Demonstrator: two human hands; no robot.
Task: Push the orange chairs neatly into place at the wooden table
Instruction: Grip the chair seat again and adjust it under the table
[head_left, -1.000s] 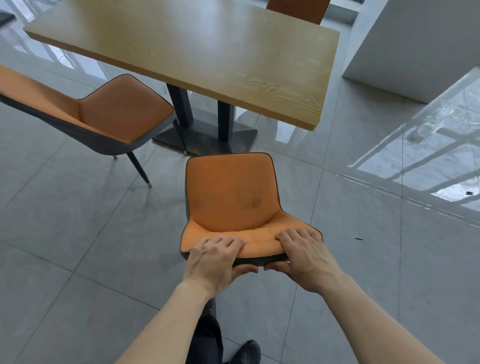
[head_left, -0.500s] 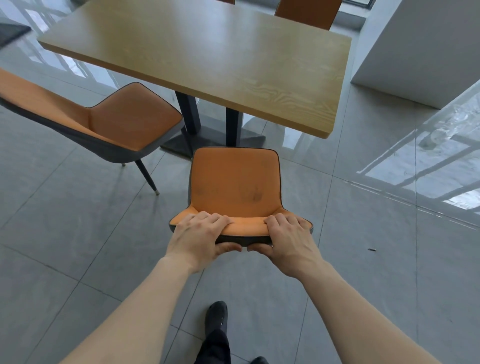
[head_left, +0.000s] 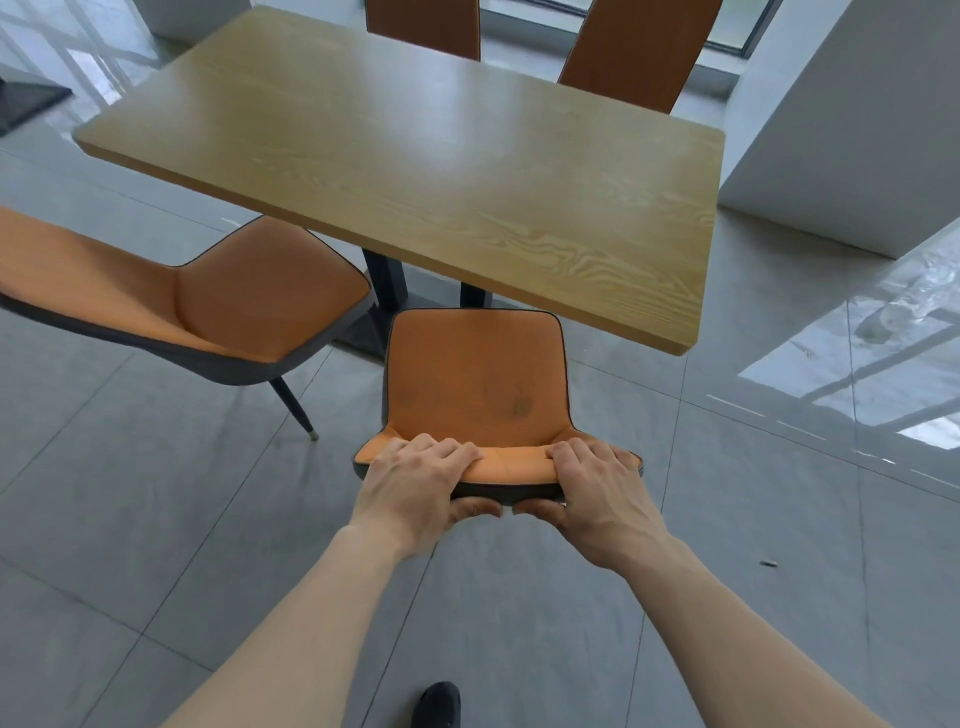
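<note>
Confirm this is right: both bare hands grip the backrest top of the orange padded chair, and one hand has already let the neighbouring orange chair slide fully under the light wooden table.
Wrong: in the head view the neighbouring orange chair stands angled out from the light wooden table, untouched. Both hands, left hand and right hand, do grip the orange padded chair.

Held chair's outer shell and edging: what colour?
Dark grey, under the orange upholstery of the held chair; seen in the head view.

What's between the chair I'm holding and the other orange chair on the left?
In the head view, only bare grey floor tile separates the held chair from the left chair, whose dark leg angles into that gap.
</note>
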